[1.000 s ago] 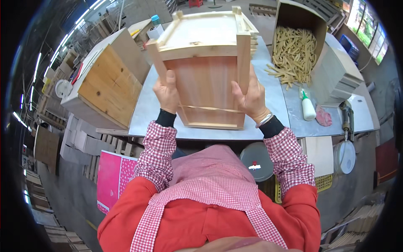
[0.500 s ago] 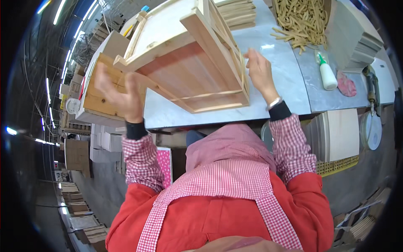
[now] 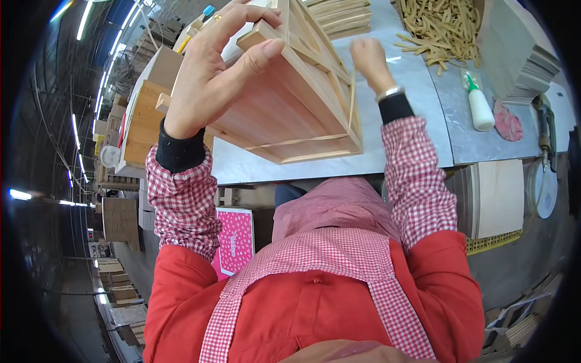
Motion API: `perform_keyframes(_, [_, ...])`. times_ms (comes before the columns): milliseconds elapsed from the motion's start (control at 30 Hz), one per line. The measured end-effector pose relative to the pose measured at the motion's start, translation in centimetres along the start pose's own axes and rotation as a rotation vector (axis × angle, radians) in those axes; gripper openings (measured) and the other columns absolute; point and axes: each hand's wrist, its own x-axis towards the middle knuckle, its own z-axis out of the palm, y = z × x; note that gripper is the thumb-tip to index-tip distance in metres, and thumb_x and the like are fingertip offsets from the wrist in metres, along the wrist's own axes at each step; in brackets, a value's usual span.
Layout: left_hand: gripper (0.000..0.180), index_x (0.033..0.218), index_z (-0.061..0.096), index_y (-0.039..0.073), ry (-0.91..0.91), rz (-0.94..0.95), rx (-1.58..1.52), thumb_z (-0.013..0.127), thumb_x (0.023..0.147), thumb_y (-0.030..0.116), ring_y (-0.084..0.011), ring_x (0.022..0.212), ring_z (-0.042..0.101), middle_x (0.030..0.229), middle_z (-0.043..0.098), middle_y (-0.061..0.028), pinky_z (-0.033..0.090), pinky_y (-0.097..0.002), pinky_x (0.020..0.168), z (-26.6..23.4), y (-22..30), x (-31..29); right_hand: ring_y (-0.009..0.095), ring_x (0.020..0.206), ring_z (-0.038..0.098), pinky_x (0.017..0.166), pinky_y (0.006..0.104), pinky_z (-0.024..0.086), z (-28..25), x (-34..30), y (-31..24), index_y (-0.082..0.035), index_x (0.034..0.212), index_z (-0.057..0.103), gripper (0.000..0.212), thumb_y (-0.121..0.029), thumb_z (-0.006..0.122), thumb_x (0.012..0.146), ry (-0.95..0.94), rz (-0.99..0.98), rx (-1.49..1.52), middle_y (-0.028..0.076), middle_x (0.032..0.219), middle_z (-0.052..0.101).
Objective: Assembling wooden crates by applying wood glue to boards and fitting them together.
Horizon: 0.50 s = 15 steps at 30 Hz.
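A pale wooden box-like frame (image 3: pixel 284 115) stands tilted on the worktable, with corner posts and crossed slats on its right side. My left hand (image 3: pixel 212 69) reaches over its near upper corner, thumb and fingers around the end of a post. A thin tan band (image 3: pixel 302 143) runs across the frame's lower part and up along its right edge. Just beyond that edge is my right hand (image 3: pixel 370 63), its fingers curled closed. What the right hand holds, if anything, is hidden by the back of the hand.
Tan bands (image 3: pixel 436 30) lie heaped at the back, right of stacked wooden pieces (image 3: pixel 340 18). A white glue bottle (image 3: pixel 481 109), a pink cloth (image 3: pixel 507 123), a power tool (image 3: pixel 544 130) and stacked panels (image 3: pixel 514 48) are on the right. A wooden box (image 3: pixel 142 118) is at left.
My left hand has moved up and right from beside the frame onto its corner post. My right hand has moved slightly up and away, its fingers now more curled.
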Motion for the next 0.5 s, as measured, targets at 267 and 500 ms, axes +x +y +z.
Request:
perform_keyframes(267, [0.032, 0.112, 0.059, 0.003, -0.164, -0.775, 0.865, 0.064, 0.088, 0.024, -0.031, 0.121, 0.052, 0.116, 0.061, -0.0167, 0.041, -0.0391, 0.097, 2.2, 6.8, 4.1, 0.013, 0.055, 0.05, 0.05, 0.0324, 0.038, -9.8, -9.8, -12.4, 0.003, 0.082, 0.057, 0.023, -0.015, 0.051, 0.094, -0.3, 0.04, 0.242, 0.008, 0.064, 0.051])
perform_keyframes(500, [0.029, 0.111, 0.061, 0.002, 0.063, -0.625, 0.712, 0.064, 0.086, 0.018, -0.0253, 0.094, 0.063, 0.106, 0.065, -0.0164, 0.049, -0.0333, 0.081, 0.5, 9.0, 1.5, 0.009, 0.074, 0.057, 0.063, 0.0234, 0.046, -13.2, -4.8, -20.4, 0.0, 0.099, 0.066, 0.012, -0.005, 0.059, 0.09, 0.017, -0.318, 0.279, 0.005, 0.089, 0.064])
